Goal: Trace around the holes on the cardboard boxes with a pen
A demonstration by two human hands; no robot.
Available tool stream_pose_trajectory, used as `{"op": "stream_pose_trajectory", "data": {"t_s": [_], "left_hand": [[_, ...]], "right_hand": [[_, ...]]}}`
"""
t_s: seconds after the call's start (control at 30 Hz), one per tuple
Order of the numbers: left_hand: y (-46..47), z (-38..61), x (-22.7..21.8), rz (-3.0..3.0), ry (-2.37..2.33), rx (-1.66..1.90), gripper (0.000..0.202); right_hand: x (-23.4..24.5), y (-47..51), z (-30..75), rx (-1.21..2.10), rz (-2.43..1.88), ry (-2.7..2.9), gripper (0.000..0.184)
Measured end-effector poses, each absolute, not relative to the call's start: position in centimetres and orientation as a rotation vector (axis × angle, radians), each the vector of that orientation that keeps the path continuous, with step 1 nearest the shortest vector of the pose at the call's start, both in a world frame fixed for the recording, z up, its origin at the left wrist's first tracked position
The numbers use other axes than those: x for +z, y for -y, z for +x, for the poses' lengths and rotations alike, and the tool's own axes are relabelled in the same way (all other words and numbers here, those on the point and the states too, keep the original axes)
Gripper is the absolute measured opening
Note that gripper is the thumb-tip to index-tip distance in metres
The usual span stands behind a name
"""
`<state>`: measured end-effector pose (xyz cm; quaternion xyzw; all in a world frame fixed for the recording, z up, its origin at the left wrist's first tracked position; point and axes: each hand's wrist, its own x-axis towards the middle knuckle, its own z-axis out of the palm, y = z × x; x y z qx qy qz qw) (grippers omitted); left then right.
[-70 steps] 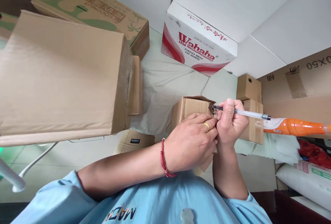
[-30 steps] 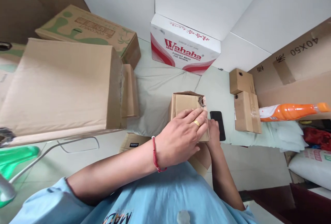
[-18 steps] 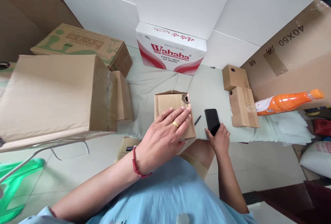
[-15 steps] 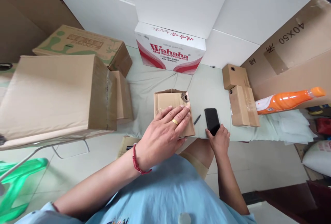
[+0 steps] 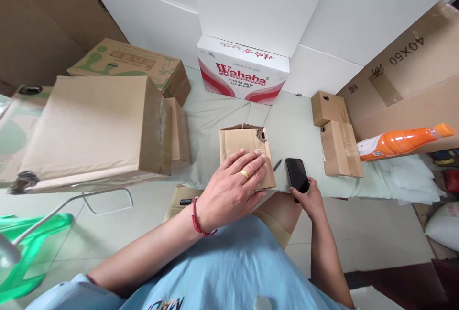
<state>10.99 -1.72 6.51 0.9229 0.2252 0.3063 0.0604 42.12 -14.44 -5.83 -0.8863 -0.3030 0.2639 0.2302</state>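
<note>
Your pen now down beside the small brown cardboard box (image 5: 246, 153), your left hand (image 5: 231, 190) lies flat on it while your right hand (image 5: 311, 197) grips the black phone (image 5: 297, 175).

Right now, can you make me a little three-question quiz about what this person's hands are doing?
1. True or false: the left hand lies flat on the small cardboard box.
2. What does the right hand grip: A the pen, B the black phone, C the orange bottle?
3. Which brand name is printed on the red and white box?

Key: 1 true; 2 B; 3 Wahaha.
</note>
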Motion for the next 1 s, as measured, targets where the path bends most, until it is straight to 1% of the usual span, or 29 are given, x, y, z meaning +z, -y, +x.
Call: {"op": "stream_pose_trajectory", "data": {"t_s": [0.1,0.17,0.27,0.33,0.4,0.5,0.63,0.73,0.83,1.0], "left_hand": [[1.6,10.9,6.2,2.759,-0.643,1.0,0.041],[1.4,10.7,6.0,2.736,-0.589,1.067,0.039],[1.2,10.4,5.7,2.639,-0.481,1.203,0.029],[1.1,10.2,5.5,2.543,-0.433,1.289,0.025],[1.2,10.1,5.4,2.473,-0.426,1.344,0.024],[1.3,10.1,5.3,2.451,-0.435,1.369,0.024],[1.2,10.2,5.5,2.452,-0.436,1.358,0.019],[1.2,10.2,5.5,2.455,-0.45,1.348,0.019],[1.2,10.2,5.4,2.463,-0.457,1.366,0.017],[1.2,10.3,5.4,2.51,-0.481,1.359,0.014]], "right_hand": [[-3.3,14.3,40.6,0.855,-2.192,0.714,0.102],[-1.2,14.2,38.6,0.87,-2.002,0.702,0.101],[2.2,13.9,34.8,0.793,-1.8,0.786,0.097],[4.1,13.6,32.5,0.694,-1.767,0.876,0.096],[5.3,13.2,30.6,0.579,-1.782,0.977,0.097],[6.1,12.7,28.6,0.389,-1.811,1.131,0.098],[6.6,11.8,27.0,0.152,-1.84,1.325,0.09],[6.9,11.4,26.5,0.049,-1.852,1.39,0.087],[7.2,11.2,26.5,0.058,-1.861,1.384,0.086],[7.3,11.2,26.5,0.233,-1.835,1.307,0.087]]}}
